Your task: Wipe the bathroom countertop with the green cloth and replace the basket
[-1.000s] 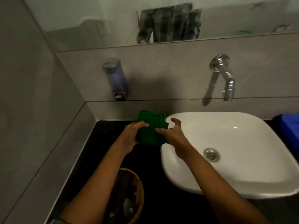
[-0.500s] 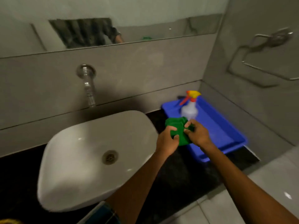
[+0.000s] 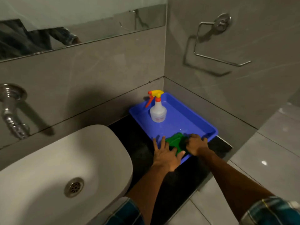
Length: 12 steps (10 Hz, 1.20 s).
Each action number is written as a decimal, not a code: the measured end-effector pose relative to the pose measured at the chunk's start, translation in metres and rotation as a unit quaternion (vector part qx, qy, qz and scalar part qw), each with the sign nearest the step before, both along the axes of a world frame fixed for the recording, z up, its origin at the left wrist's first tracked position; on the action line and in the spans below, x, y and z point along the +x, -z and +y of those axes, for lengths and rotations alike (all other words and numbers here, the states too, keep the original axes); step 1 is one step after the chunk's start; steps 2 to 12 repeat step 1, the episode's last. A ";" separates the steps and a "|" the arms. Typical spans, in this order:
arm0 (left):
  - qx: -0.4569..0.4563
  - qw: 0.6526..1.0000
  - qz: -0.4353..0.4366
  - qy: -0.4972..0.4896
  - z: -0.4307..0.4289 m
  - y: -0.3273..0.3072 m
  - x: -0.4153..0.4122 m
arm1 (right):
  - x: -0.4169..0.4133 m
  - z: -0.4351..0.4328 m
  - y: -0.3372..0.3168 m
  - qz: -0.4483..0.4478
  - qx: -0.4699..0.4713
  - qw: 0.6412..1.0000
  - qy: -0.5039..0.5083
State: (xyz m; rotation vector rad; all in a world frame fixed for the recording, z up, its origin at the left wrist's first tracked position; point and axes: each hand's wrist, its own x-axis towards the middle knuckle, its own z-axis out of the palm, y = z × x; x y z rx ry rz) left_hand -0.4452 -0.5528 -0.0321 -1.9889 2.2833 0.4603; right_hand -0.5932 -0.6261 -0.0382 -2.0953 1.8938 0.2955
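Observation:
The folded green cloth lies in the near corner of a blue tray on the black countertop, right of the sink. My left hand rests flat over the tray's near edge, fingers spread, with its thumb against the cloth. My right hand is curled on the cloth's right side, pressing it down into the tray. The wicker basket is out of view.
A white spray bottle with a yellow and red trigger stands at the back of the tray. The white basin fills the left, with a chrome tap above it. A metal towel ring hangs on the right wall.
The view swung right from the left counter to the tray. Both hands carried the cloth across the basin and lowered it into the tray's near corner; the basket left the view.

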 end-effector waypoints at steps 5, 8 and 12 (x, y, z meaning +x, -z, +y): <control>-0.177 0.984 -0.015 0.006 0.020 -0.016 0.042 | 0.034 0.007 -0.008 -0.033 -0.057 0.998 -0.012; -0.177 0.984 -0.015 0.006 0.020 -0.016 0.042 | 0.034 0.007 -0.008 -0.033 -0.057 0.998 -0.012; -0.177 0.984 -0.015 0.006 0.020 -0.016 0.042 | 0.034 0.007 -0.008 -0.033 -0.057 0.998 -0.012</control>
